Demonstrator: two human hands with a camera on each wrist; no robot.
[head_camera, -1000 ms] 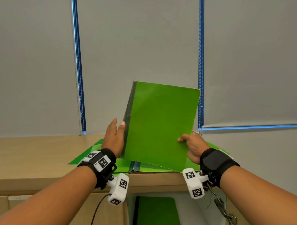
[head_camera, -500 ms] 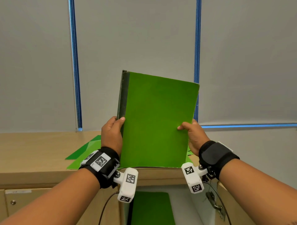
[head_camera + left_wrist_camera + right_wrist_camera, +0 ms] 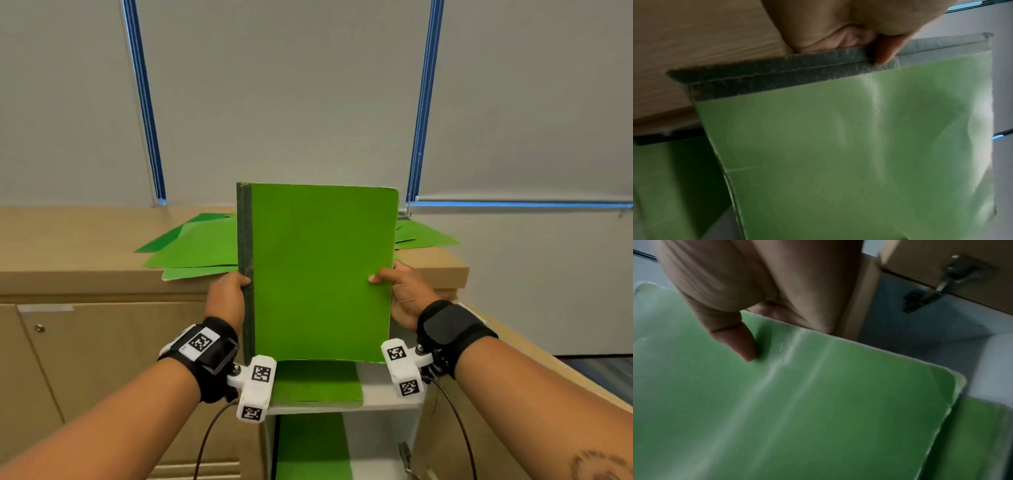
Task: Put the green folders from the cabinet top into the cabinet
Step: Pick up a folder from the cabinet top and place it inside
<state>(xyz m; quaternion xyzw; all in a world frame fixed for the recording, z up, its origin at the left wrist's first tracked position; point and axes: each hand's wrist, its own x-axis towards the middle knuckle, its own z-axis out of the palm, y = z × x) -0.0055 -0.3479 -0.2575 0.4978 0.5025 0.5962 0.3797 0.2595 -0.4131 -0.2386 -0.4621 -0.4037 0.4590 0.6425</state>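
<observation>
Wood cabinet top [image 3: 85, 246] w/ green folders [image 3: 202, 245], grey wall [image 3: 281, 96] behind

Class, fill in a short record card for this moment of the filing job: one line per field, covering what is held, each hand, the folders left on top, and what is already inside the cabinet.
Held item: green folder with a dark spine, upright, in front of the open cabinet
Left hand: grips the spine edge
Right hand: grips the opposite edge, thumb on the front cover
Cabinet top: several green folders lie in a loose, fanned pile
Upper shelf: one green folder lying flat
Lower shelf: another green folder visible
</observation>
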